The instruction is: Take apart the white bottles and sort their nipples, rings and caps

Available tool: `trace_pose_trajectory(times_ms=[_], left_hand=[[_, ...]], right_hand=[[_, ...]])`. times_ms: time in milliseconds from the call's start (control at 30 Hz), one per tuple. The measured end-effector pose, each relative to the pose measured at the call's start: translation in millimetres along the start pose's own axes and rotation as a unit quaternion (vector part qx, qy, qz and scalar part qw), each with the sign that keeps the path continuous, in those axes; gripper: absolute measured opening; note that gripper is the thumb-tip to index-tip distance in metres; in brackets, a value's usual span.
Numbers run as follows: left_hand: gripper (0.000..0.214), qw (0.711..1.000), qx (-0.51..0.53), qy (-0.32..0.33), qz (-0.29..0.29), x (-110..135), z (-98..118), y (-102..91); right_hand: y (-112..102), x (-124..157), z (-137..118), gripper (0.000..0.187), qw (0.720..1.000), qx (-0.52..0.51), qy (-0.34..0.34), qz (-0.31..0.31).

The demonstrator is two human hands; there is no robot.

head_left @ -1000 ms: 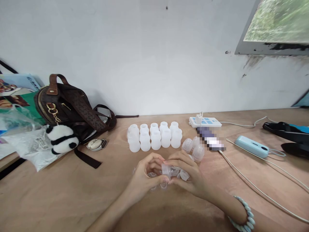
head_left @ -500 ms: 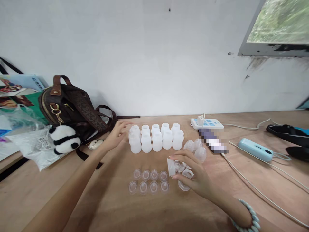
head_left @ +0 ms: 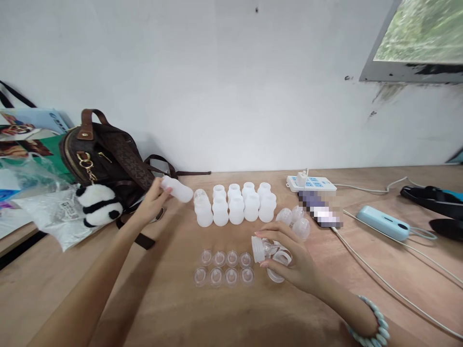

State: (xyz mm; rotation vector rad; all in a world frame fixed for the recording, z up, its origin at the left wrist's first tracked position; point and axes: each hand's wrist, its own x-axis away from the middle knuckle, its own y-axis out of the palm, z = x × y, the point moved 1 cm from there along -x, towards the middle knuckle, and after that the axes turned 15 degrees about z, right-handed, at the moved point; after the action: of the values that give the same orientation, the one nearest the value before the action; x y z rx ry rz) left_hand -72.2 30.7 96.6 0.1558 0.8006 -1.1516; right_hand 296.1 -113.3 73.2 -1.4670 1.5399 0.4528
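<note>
My left hand (head_left: 151, 205) grips a small white plastic bottle (head_left: 177, 188), tilted on its side, lifted just left of the two rows of like white bottles (head_left: 235, 209) standing on the wooden table (head_left: 108, 289). My right hand (head_left: 289, 262) is curled round a white ring cap (head_left: 257, 249) and rests on a few clear caps (head_left: 277, 255). In front of the bottles lie two rows of small clear nipple pieces (head_left: 224, 267). A few clear domed covers (head_left: 296, 222) lie to the right of the bottles.
A brown bag (head_left: 104, 161) with a panda charm (head_left: 98, 205) stands at the left, beside plastic packets (head_left: 47, 212). A power strip (head_left: 309, 183), white cables (head_left: 390, 284), a light blue device (head_left: 381, 221) and black items (head_left: 432, 200) lie at the right.
My left hand left the cap, reached to the leftmost bottle and lifted it out of the row. My right hand kept the white cap and stayed in place.
</note>
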Motion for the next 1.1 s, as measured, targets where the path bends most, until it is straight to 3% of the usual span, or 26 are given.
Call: trace_pose_trajectory(times_ms=[100, 200, 267, 367, 467, 633, 900, 1100], left_hand=[[0.022, 0.995, 0.037, -0.018, 0.088, 5, 21, -22.7], [0.038, 0.982, 0.154, -0.07, 0.089, 25, 58, -21.4], [0.049, 0.97, 0.204, -0.129, 0.02, 47, 87, -5.6], [0.042, 0.928, 0.223, -0.24, -0.176, 84, 123, 28.7], [0.042, 0.877, 0.285, -0.276, -0.271, 110, 142, 56.1], [0.043, 0.855, 0.286, -0.305, -0.305, 120, 135, 72.3], [0.045, 0.838, 0.278, -0.35, -0.314, 130, 116, 74.8], [0.047, 0.83, 0.271, -0.362, -0.326, 130, 117, 73.5]], right_hand=[[1, 0, -1, 0.035, 1.0, -0.015, 0.001, 0.005], [1, -1, -2, 0.036, 1.0, -0.027, 0.004, 0.011], [0, -1, -3, 0.036, 1.0, -0.025, 0.005, 0.015], [-1, -2, -4, 0.037, 0.999, -0.02, -0.001, 0.029], [-2, -3, -4, 0.039, 0.999, -0.02, -0.008, 0.041], [-6, -7, -3, 0.039, 0.998, -0.041, -0.039, 0.02], [-7, -9, -5, 0.042, 0.996, -0.048, -0.063, -0.037], [-5, -9, -4, 0.039, 0.995, -0.073, -0.034, -0.066]])
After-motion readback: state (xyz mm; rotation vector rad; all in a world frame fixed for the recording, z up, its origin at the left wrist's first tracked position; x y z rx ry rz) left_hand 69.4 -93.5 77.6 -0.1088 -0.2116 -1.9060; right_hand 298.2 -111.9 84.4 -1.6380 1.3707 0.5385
